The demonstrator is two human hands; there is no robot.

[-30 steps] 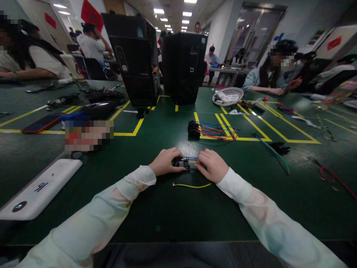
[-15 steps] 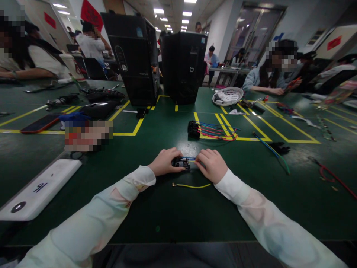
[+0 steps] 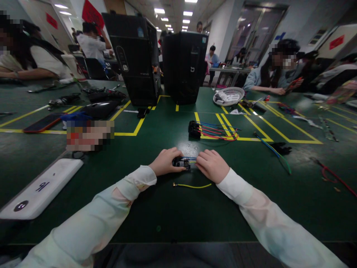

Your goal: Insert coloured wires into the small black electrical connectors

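My left hand (image 3: 166, 162) is closed around a small black connector block (image 3: 182, 163), thumb below and fingers above. Blue and yellow wires (image 3: 192, 159) run from the block's right side to my right hand (image 3: 212, 165), whose fingers are pinched on them. The wire ends inside my right fingers are hidden. Just below my hands a loose yellow wire (image 3: 194, 186) with a metal terminal at its left end lies on the green table (image 3: 167, 216). Farther off, a black connector block (image 3: 193, 129) lies with blue, red and green wires fanning out to the right.
Two black computer towers (image 3: 134, 63) stand at the back. A white basket (image 3: 232, 91) holds small parts. Blue and green wires (image 3: 275, 152) lie at right, near a red cable (image 3: 338, 178). On the left is a white device (image 3: 41, 190). Another person (image 3: 279, 74) sits across the table.
My right hand's fingers have curled in slightly on the wires. My left hand and the block have stayed nearly in place; the whole view has shifted a little.
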